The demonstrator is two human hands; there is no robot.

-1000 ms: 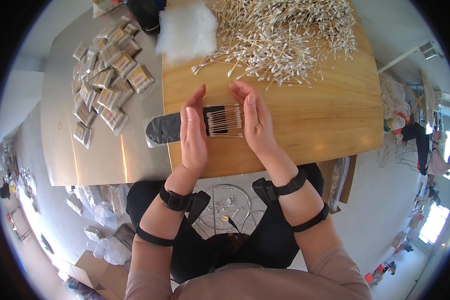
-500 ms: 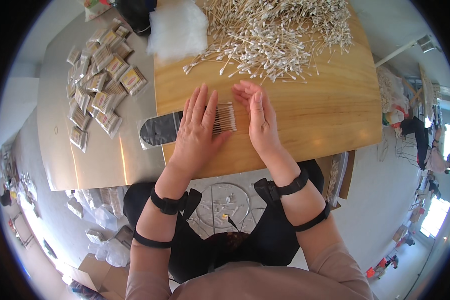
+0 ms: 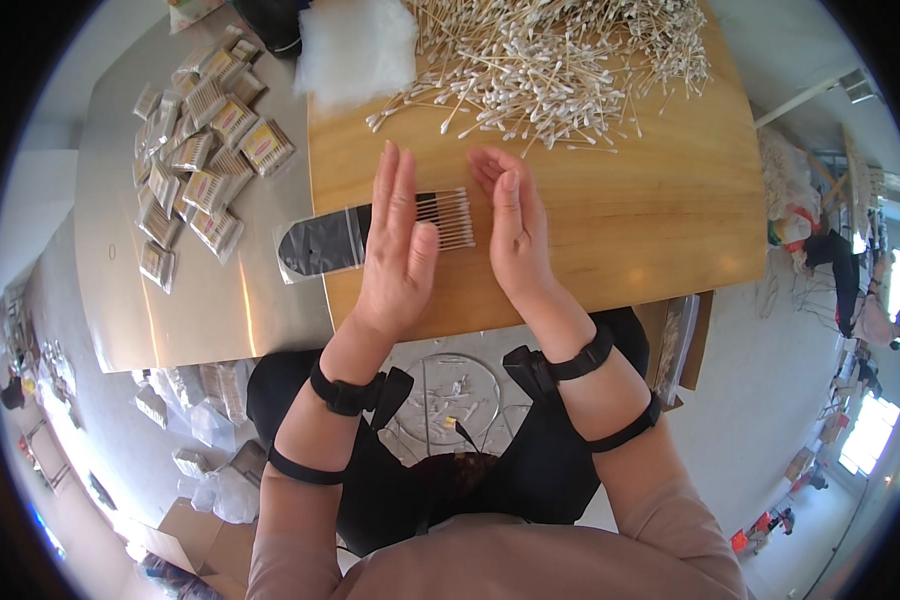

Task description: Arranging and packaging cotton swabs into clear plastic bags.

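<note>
Flat, open palms: left hand [image 3: 398, 255] and right hand [image 3: 515, 235] stand edge-on, fingers straight, bracketing small aligned row of white-tipped wooden cotton swabs [image 3: 446, 218] on wooden board [image 3: 660, 230], gripping nothing. Clear plastic pouch with black header [image 3: 320, 242] at left hand's 9 o'clock. Loose swab heap [image 3: 560, 60] at 12. Step looks like squaring bundle; next likely calls for pinching it together, sliding toward pouch mouth.

White-tipped tan cotton swabs [image 3: 555, 60] cover the honey-brown, wood-grained bench [image 3: 650, 210]; at nine o'clock, a black-and-clear pouch [image 3: 320, 242].
</note>
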